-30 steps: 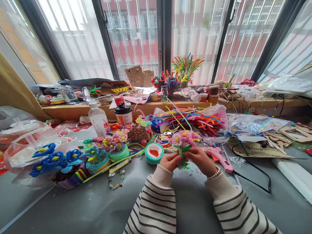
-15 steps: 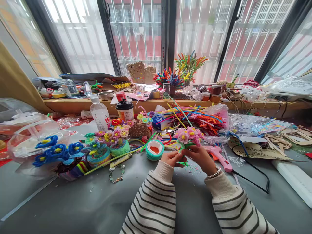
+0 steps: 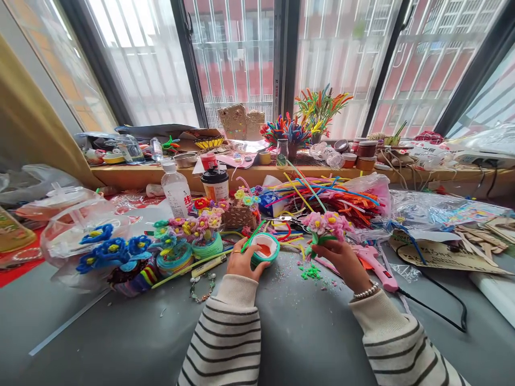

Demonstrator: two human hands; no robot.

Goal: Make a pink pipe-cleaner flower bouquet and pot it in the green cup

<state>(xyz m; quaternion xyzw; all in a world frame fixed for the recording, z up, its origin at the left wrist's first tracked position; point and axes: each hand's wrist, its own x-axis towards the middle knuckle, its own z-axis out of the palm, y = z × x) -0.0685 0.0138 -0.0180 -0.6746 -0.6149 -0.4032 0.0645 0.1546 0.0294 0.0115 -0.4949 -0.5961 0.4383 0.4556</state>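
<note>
My right hand (image 3: 341, 262) is closed around the green stem of a small bouquet of pink pipe-cleaner flowers (image 3: 326, 224), held upright above the grey table (image 3: 120, 343). My left hand (image 3: 242, 261) has its fingers curled on the rim of a small round pot wrapped in green (image 3: 264, 249), white inside with an orange bottom. Green and pink trimmings (image 3: 309, 272) lie on the table between my hands.
Finished flower pots stand to the left: blue flowers (image 3: 108, 249) and pink-and-yellow ones (image 3: 201, 228). A pile of coloured pipe cleaners (image 3: 322, 195) lies behind, a pink glue gun (image 3: 374, 262) with black cord at right, a water bottle (image 3: 176, 188) and a cup (image 3: 214, 184) near the cluttered windowsill.
My left hand has let go of the bouquet stem and moved left onto the green-wrapped pot. My right hand now holds the bouquet alone. The view has shifted slightly.
</note>
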